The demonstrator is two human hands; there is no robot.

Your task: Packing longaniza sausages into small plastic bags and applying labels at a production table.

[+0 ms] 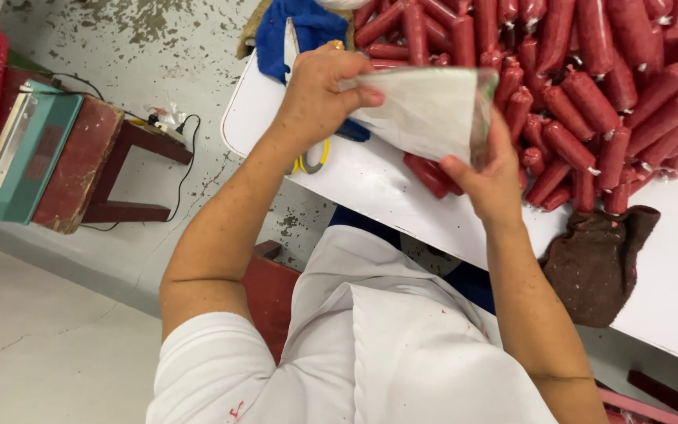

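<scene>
A clear plastic bag (425, 110) is held up over the white table (370, 188) between both my hands. My left hand (319, 90) pinches its left edge with thumb and fingers. My right hand (492, 180) grips its lower right corner. Behind the bag lies a large heap of red sausages (590, 86) with clipped ends, covering the far right of the table. A few sausages (429, 177) lie just under the bag. Yellow-handled scissors (315, 157) lie on the table below my left hand.
A dark brown cloth (598, 263) hangs over the table's near edge at right. A blue cloth (292, 27) lies at the table's far corner. At left, a teal sealing machine (25, 149) stands on a red-brown stool (111, 165), cables trailing on the concrete floor.
</scene>
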